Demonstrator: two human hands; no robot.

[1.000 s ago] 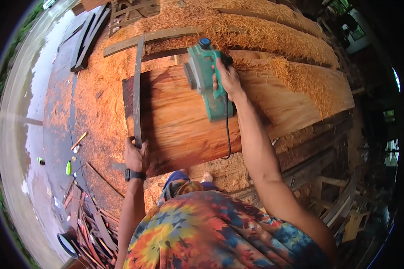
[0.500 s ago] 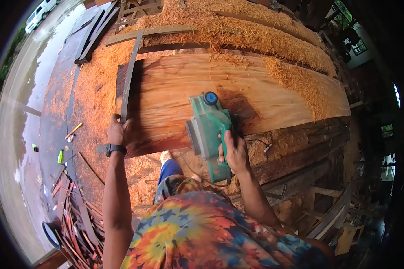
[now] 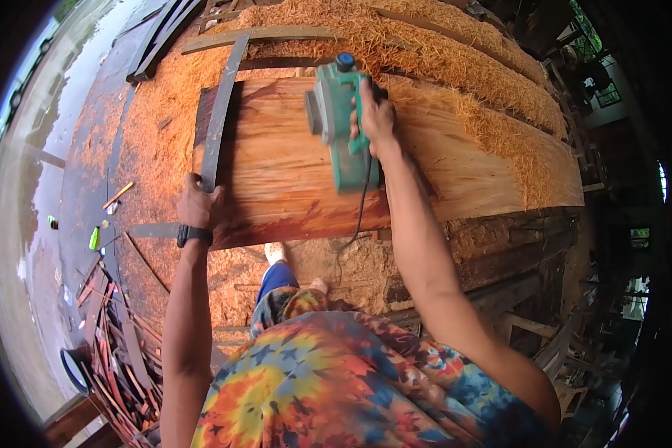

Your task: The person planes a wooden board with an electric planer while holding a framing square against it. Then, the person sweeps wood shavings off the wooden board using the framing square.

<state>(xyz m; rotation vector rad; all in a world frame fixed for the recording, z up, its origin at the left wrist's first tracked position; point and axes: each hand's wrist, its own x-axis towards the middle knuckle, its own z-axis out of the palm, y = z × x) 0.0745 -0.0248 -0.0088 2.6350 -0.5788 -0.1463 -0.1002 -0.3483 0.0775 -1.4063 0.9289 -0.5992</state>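
My right hand (image 3: 375, 123) is wrapped round the handle of a green electric planer (image 3: 341, 149), whose blue knob points to the far side. The planer sits over the far half of a wide reddish plank (image 3: 291, 175), and its dark cord (image 3: 363, 205) hangs down towards my body. Along the plank's left end lies a long dark flat strip (image 3: 225, 112). My left hand (image 3: 200, 203), with a black watch at its wrist, is closed on the near end of that strip at the plank's corner.
Orange shavings (image 3: 493, 86) cover the beams behind and the plank's right part. Dark boards (image 3: 168, 37) lie at the back left. Scrap wood strips (image 3: 119, 343) are heaped at the lower left, near a lime-green object (image 3: 94, 238). My foot (image 3: 275, 252) stands in shavings below the plank.
The planer in my right hand has moved away from my body, from the plank's near edge to its far side. My left hand stays on the strip. My view has shifted slightly.
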